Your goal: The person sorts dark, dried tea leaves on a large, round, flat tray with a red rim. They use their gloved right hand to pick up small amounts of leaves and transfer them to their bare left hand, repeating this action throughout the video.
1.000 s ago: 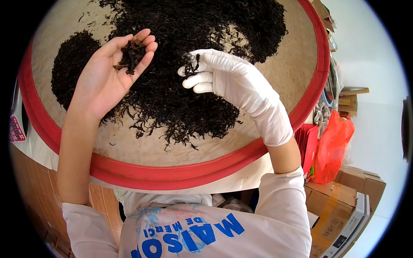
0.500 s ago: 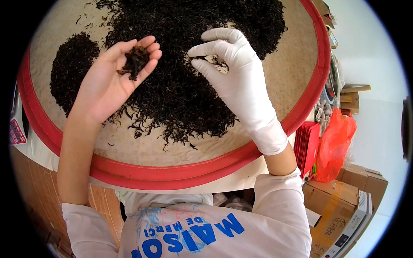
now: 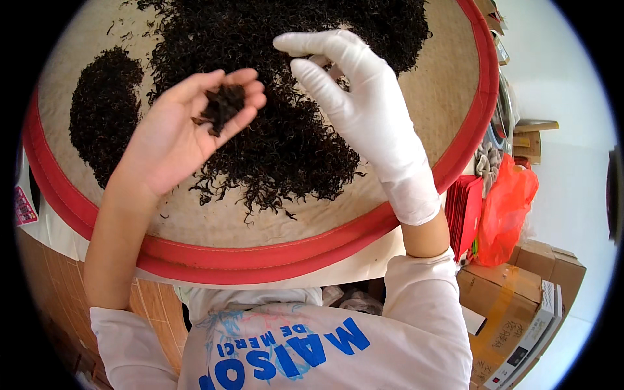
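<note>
My bare left hand (image 3: 179, 140) is turned palm up, its fingers curled around a small clump of broad dark-brown dried leaves (image 3: 226, 107). To the right, my right hand (image 3: 364, 97) wears a white glove. Its thumb and forefinger stand apart with nothing visible between them, while the other fingers are partly hidden behind. Both hands hover over a large spread of thin, twisted, blackish dried tea leaves (image 3: 286, 162). These lie on a round beige cloth tray (image 3: 435, 114) with a red rim. A smaller oval heap of the same leaves (image 3: 104, 114) sits left of my left hand.
Beyond the tray's right edge are a stack of red folders or packets (image 3: 463, 211), a red plastic bag (image 3: 507, 208) and a grey cloth (image 3: 487, 159). Cardboard boxes (image 3: 497, 292) and a white device (image 3: 536, 335) stand below them. A white wall (image 3: 572, 130) rises at the right.
My left hand has moved slightly right and down with its clump of leaves. The gloved right hand has shifted a little up, and its thumb and forefinger have changed pose, still apart.
</note>
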Tool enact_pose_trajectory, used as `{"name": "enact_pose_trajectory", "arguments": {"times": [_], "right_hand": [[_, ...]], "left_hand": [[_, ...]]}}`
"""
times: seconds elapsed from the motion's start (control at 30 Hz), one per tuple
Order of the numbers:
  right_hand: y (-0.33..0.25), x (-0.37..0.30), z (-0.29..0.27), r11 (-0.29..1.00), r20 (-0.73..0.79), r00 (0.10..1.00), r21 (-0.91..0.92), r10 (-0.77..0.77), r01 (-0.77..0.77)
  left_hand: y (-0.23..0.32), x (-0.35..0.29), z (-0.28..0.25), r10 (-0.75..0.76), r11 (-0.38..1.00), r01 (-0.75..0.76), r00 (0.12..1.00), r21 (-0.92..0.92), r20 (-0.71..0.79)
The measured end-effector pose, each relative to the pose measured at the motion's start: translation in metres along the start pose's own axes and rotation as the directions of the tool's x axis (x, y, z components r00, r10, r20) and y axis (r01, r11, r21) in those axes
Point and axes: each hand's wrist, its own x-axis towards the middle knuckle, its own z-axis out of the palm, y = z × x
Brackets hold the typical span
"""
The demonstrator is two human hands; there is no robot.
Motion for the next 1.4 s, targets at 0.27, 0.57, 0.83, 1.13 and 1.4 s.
{"name": "enact_pose_trajectory", "arguments": {"times": [0.27, 0.57, 0.83, 1.13, 1.4], "right_hand": [[0.005, -0.032, 0.039, 0.865, 0.462, 0.868, -0.344, -0.183, 0.366], [-0.007, -0.021, 0.020, 0.977, 0.394, 0.894, 0.091, -0.213, 0.192], [-0.007, -0.013, -0.039, 0.963, 0.604, 0.790, 0.134, 0.106, -0.232], [0.003, -0.012, -0.045, 0.969, 0.521, 0.817, -0.163, 0.246, -0.188], [-0.005, -0.035, 0.014, 0.919, 0.607, 0.774, -0.177, -0.179, 0.351]], "left_hand": [[0.042, -0.007, -0.021, 0.253, 0.954, -0.241, 0.967, -0.180, 0.044], [0.046, -0.006, -0.029, 0.245, 0.950, -0.231, 0.968, -0.208, 0.045], [0.044, -0.007, -0.029, 0.278, 0.949, -0.264, 0.959, -0.172, 0.061], [0.045, -0.003, -0.030, 0.264, 0.952, -0.253, 0.963, -0.171, 0.047], [0.046, -0.002, -0.034, 0.244, 0.959, -0.224, 0.964, -0.174, 0.108]]}}
